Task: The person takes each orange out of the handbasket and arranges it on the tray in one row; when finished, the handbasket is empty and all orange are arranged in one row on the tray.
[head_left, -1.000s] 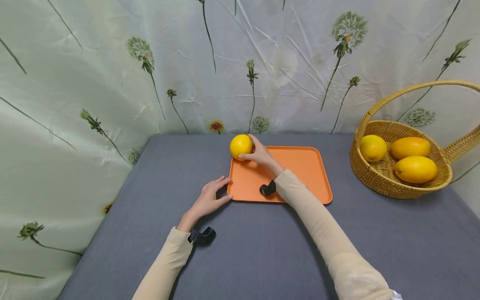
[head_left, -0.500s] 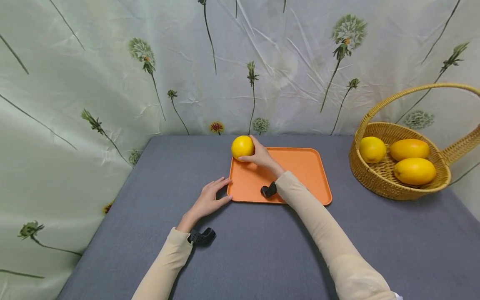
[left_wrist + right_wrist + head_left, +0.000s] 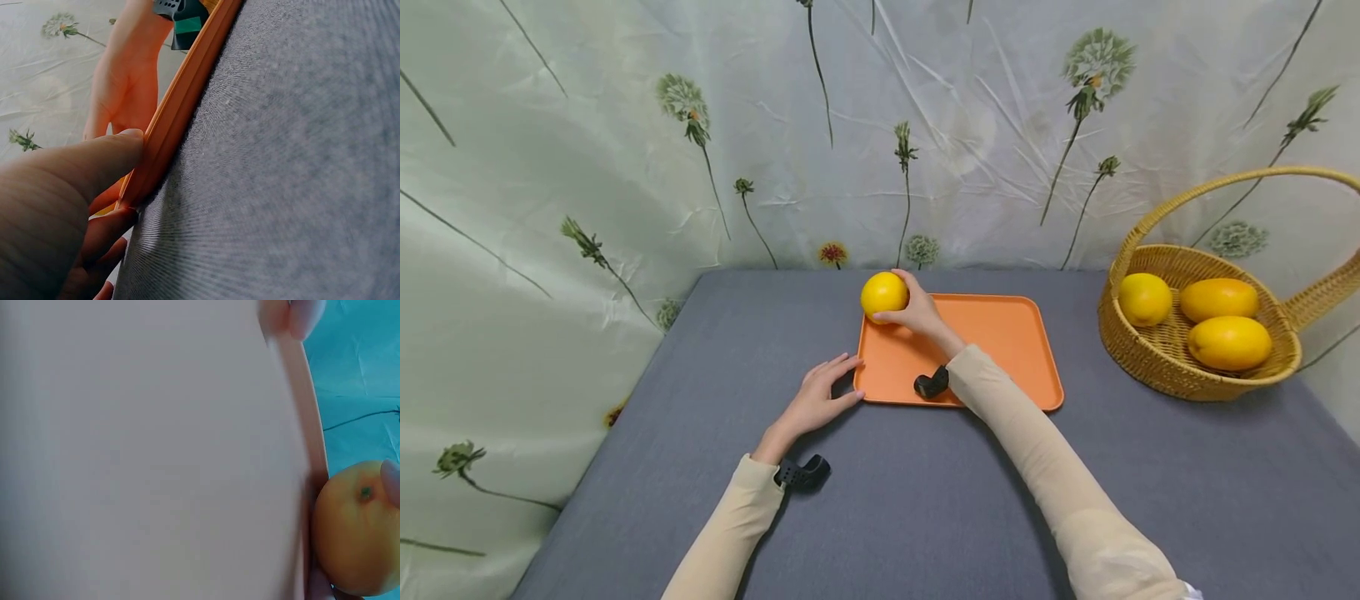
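Observation:
A round yellow-orange orange is at the far left corner of an orange rectangular tray. My right hand holds it from the right, thumb in front and fingers behind. In the right wrist view the orange shows its green stem spot, while a large blurred pale surface covers most of the picture. My left hand reaches to the tray's left edge with fingers spread and fairly straight. Its thumb and fingertips touch the tray near a corner in the left wrist view.
A wicker basket with a tall handle stands on the right of the grey-covered table. Inside it lie a round yellow fruit and two long yellow fruits. A flowered curtain hangs behind and along the left.
Almost nothing differs. The right hand keeps its hold on the orange at the tray's corner, its wrist shifting very slightly left; the left hand stays at the tray's edge.

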Demonstrator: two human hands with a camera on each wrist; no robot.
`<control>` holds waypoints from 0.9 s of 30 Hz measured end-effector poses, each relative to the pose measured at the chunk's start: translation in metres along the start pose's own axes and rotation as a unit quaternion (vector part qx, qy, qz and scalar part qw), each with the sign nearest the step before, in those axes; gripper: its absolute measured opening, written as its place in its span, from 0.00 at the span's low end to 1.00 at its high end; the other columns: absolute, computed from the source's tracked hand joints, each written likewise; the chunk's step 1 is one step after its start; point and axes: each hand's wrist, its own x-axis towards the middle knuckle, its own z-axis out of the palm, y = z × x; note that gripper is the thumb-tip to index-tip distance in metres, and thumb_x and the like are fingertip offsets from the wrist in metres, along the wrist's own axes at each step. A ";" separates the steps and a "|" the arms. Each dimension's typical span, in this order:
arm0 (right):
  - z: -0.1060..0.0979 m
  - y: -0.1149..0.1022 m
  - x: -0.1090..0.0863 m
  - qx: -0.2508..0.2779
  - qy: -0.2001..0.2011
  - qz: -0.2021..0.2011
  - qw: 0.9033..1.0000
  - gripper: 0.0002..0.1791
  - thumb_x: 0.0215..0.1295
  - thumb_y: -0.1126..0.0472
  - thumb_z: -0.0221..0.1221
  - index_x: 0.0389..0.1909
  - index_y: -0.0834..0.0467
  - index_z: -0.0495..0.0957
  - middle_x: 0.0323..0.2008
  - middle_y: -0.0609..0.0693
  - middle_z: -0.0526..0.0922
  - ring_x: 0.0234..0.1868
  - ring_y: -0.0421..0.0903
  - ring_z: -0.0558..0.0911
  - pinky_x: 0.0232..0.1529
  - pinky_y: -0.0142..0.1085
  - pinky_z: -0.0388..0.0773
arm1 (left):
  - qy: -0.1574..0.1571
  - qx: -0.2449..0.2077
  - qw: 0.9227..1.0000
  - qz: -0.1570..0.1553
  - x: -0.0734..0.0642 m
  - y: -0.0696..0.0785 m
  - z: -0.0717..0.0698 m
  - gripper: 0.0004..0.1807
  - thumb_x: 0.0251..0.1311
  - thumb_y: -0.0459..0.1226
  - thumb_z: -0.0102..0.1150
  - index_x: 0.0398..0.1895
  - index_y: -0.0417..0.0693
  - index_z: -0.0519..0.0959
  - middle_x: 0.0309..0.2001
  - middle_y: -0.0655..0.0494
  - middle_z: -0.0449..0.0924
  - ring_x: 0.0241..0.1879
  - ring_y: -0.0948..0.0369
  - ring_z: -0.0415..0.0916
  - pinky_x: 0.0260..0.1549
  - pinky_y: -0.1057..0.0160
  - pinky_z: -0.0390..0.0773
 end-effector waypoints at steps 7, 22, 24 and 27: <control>0.004 0.002 0.002 0.040 0.005 0.003 0.999 0.48 0.51 0.55 0.69 0.71 0.50 0.52 0.69 0.56 0.59 0.63 0.57 0.69 0.63 0.53 0.67 | -0.003 0.002 1.000 0.000 0.000 0.000 0.000 0.30 0.58 0.44 0.61 0.64 0.47 0.69 0.67 0.47 0.67 0.70 0.48 0.58 0.67 0.39 0.51; -0.017 0.004 0.000 -0.095 -0.058 -0.035 0.993 0.57 0.52 0.52 0.68 0.75 0.51 0.40 0.70 0.61 0.56 0.68 0.59 0.60 0.67 0.56 0.58 | 0.007 0.001 1.000 0.020 0.001 -0.004 0.002 0.29 0.59 0.45 0.60 0.64 0.48 0.70 0.66 0.46 0.68 0.70 0.48 0.59 0.66 0.39 0.52; -0.022 0.005 -0.002 -0.102 -0.065 -0.039 0.992 0.57 0.52 0.52 0.68 0.75 0.51 0.39 0.71 0.61 0.55 0.69 0.59 0.59 0.68 0.57 0.57 | 0.000 0.001 1.000 0.012 0.001 -0.004 0.001 0.29 0.59 0.45 0.60 0.64 0.48 0.69 0.66 0.47 0.67 0.70 0.48 0.58 0.67 0.40 0.52; -0.030 0.008 -0.005 -0.109 -0.077 -0.046 0.990 0.58 0.52 0.53 0.68 0.75 0.52 0.38 0.72 0.61 0.53 0.70 0.61 0.58 0.68 0.58 0.56 | -0.003 0.003 1.000 0.011 0.001 -0.004 0.001 0.30 0.59 0.45 0.60 0.64 0.49 0.69 0.67 0.47 0.67 0.70 0.48 0.58 0.67 0.40 0.52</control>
